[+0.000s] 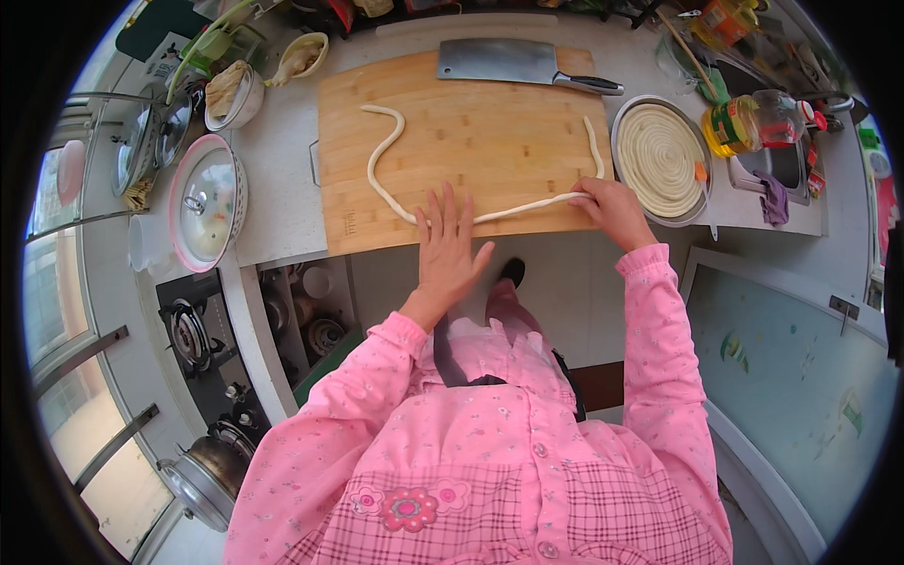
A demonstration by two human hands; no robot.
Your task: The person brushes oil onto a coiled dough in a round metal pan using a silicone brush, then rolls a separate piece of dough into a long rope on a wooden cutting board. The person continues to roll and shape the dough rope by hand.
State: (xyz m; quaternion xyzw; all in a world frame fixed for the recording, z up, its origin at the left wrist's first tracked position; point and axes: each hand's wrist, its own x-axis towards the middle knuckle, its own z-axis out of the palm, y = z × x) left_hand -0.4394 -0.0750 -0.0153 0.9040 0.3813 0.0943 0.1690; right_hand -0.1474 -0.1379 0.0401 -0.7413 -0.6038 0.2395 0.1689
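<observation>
A long, thin rope of dough (385,152) winds over a wooden cutting board (487,134). My left hand (446,247) lies flat on it near the board's front edge, fingers spread. My right hand (613,212) pinches the rope between thumb and fingers at the board's front right; beyond it the rope's end points away from me along the right edge. A round metal pan (708,191) right of the board holds a coiled dough rope (662,159). Across the board's far side lies a cleaver (498,62), its handle to the right.
An oil bottle (731,127) stands right of the pan, near the sink (741,173) with a purple cloth (772,200). On the left are a lidded pink-rimmed basin (206,205), a bowl (244,109) and a gas stove (191,335). A cabinet stands open below the counter.
</observation>
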